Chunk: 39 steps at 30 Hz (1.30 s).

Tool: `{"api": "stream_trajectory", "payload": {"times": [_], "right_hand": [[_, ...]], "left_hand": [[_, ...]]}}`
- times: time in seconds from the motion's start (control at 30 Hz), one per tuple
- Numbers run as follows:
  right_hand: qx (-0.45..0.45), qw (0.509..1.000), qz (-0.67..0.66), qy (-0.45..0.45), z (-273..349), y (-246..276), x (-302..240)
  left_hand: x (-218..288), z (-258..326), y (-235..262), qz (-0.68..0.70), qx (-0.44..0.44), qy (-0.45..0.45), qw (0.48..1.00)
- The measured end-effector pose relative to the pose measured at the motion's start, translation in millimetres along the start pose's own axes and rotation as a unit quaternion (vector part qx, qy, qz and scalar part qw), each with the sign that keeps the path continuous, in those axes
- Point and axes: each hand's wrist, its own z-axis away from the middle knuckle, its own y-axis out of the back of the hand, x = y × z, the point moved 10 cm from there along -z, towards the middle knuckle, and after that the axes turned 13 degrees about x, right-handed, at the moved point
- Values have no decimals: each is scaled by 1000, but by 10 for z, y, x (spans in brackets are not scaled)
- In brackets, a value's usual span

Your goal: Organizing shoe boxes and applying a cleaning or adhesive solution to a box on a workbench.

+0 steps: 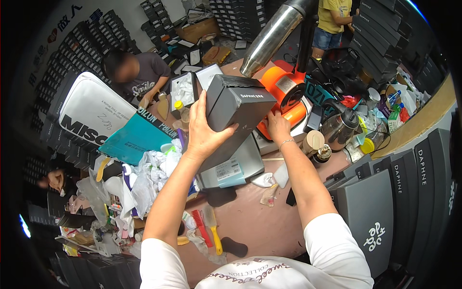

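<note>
A dark grey shoebox (235,108) is tilted up over the table, with my left hand (204,131) gripping its left side, thumb across the face. My right hand (279,127) is at the orange machine (278,87) just right of the box. Its fingers are bunched and partly hidden, so what they hold is unclear. From that machine's stand a shiny metal tube (272,39) slants above the box. Under the dark box lies a lighter grey box (248,161) with a label and a pale blue band.
Crumpled white paper (161,161) and a teal box (137,137) lie left. Nearer me are a red comb (202,228) and a yellow-handled brush (216,238). A glass kettle (339,125) stands right, near stacked shoeboxes (368,216). Another person (144,72) sits across the table.
</note>
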Motion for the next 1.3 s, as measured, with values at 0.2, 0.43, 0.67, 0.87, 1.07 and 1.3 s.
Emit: {"api": "stream_trajectory", "payload": {"times": [0.2, 0.43, 0.67, 0.87, 1.07, 1.3], "right_hand": [[-22, 1000, 13, -17, -1, -41, 26], [-39, 999, 12, -14, 2, -91, 50], [-57, 998, 18, -11, 8, -84, 17], [-32, 999, 14, -10, 7, -101, 50], [-38, 999, 12, -14, 9, -85, 38], [-35, 999, 5, -18, 11, -77, 50]], "left_hand": [[-34, 11, -130, -2, -29, 13, 999], [-78, 5, -275, -15, -66, 17, 998], [-57, -30, -350, -67, -103, 24, 992], [-64, -62, -404, -96, -127, 39, 986], [-55, -99, -449, -97, -145, 56, 983], [-51, -122, -463, -111, -143, 53, 982]]}}
